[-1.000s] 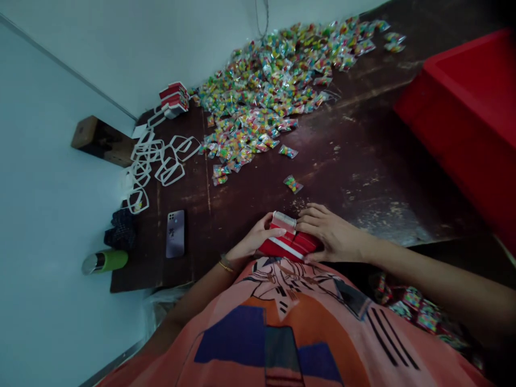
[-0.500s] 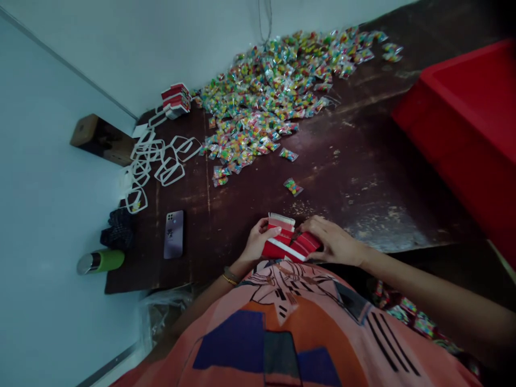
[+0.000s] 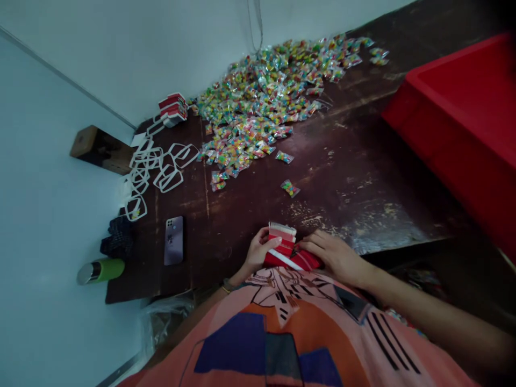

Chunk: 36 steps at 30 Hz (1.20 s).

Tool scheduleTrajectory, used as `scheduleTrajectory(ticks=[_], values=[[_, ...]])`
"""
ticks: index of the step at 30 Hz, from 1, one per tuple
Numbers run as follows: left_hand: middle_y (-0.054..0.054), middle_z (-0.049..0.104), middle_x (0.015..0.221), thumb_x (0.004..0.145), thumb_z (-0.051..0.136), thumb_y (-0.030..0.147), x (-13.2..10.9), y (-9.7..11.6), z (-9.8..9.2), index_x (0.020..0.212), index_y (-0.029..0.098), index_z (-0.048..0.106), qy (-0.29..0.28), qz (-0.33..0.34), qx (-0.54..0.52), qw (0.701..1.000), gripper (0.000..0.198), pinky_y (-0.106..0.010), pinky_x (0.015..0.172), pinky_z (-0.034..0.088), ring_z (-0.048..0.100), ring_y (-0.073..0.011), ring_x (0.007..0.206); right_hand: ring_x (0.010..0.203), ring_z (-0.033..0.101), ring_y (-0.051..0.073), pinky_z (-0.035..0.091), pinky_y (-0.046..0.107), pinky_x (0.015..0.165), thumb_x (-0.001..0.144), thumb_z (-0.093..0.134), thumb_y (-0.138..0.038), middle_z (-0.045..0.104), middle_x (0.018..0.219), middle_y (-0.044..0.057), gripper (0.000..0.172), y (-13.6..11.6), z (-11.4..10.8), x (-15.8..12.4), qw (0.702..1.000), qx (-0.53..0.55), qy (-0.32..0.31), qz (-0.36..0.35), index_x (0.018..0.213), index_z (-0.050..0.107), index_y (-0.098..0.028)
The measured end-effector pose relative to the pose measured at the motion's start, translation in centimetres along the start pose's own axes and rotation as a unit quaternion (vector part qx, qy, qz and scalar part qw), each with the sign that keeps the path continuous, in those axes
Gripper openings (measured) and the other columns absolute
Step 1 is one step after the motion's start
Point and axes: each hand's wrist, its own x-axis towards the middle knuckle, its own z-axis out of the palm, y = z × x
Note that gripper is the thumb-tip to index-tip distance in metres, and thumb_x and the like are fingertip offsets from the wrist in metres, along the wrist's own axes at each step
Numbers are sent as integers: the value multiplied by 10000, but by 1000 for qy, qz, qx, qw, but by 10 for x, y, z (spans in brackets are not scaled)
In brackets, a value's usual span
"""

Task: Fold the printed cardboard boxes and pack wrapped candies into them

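Between my hands, close to my body at the table's front edge, is a bundle of red and white printed packets (image 3: 287, 247), perhaps flat folded card; the exact kind is unclear. My left hand (image 3: 257, 251) is closed on its left side, with the thumb lying across the front. On the right side, my right hand (image 3: 328, 250) has its fingers bent over the red part, pressing or pinching it. Beyond them lie two single clear packets of colourful candies (image 3: 290, 188), apart from a large heap of similar candy packets (image 3: 258, 102) against the wall.
White band loops (image 3: 151, 166) lie at the left by a brown box (image 3: 102, 150). A red and white stack (image 3: 173, 109) stands behind. A phone (image 3: 174, 240), a dark cloth (image 3: 116, 236) and a green bottle (image 3: 101, 271) are nearer. A big red bin (image 3: 451, 107) stands right.
The view has tilted slightly, so the table contents appear shifted. Both hands stay on the red and white bundle; the right fingers have shifted slightly over its right part.
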Motion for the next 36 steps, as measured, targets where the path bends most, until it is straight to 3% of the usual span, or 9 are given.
scheduleTrajectory(ticks=[4,8,18,22,26,29,31,34,36], values=[[-19,685,819,560,803,345,-1,12,-1,966,156,591,-8,11,31,999,496,-291,725,471,625,-160,714,1062,520,285,428,438,923,849,578,-390,585,1160,162,346,8,-14,33,994,-51,-53,-86,1093,579,-145],[-10,677,799,567,790,366,-7,18,-8,923,163,584,64,49,0,997,459,-289,727,472,619,-157,718,972,561,261,455,406,850,853,561,-433,610,1103,151,383,18,-4,52,989,-65,-56,-120,1111,573,-151],[-39,689,908,618,756,410,0,41,-20,1003,188,563,172,130,-71,974,484,-323,730,521,660,-190,787,998,547,274,434,403,874,865,519,-524,596,1129,155,475,29,20,88,991,-96,50,-84,1170,529,-160],[-29,674,881,682,677,529,16,50,-30,1069,211,525,216,109,-143,960,523,-376,670,547,664,-193,736,879,562,272,444,374,789,842,535,-569,604,974,133,474,45,17,115,974,-175,143,25,1084,540,-162],[-36,677,941,690,695,478,22,53,-48,1091,215,517,197,149,-132,960,512,-376,768,537,661,-195,830,860,566,276,440,371,765,818,560,-590,597,935,124,484,42,15,118,970,-203,126,44,1045,542,-163],[-76,668,1023,710,687,446,22,53,-59,1110,187,538,167,163,-16,972,499,-390,873,495,638,-229,962,870,565,287,440,383,759,810,575,-588,598,969,132,528,32,14,112,971,-200,115,61,1111,530,-157],[-122,598,1205,719,684,425,23,54,-62,1193,184,522,198,209,128,949,557,-409,986,417,551,-266,1149,886,562,295,440,391,765,801,598,-573,597,986,135,556,26,15,111,971,-196,116,74,1161,513,-157],[-179,375,1433,750,651,434,21,57,-57,1395,178,343,274,261,352,856,760,-439,1086,288,346,-299,1347,890,558,303,441,406,770,796,615,-549,595,1007,145,570,18,21,113,969,-194,121,89,1194,494,-159],[-199,289,1475,739,651,482,17,60,-49,1463,183,208,282,262,457,802,899,-480,1082,273,292,-338,1372,917,550,315,442,421,779,807,606,-519,581,1086,170,569,12,28,114,969,-196,124,88,1222,467,-157]])
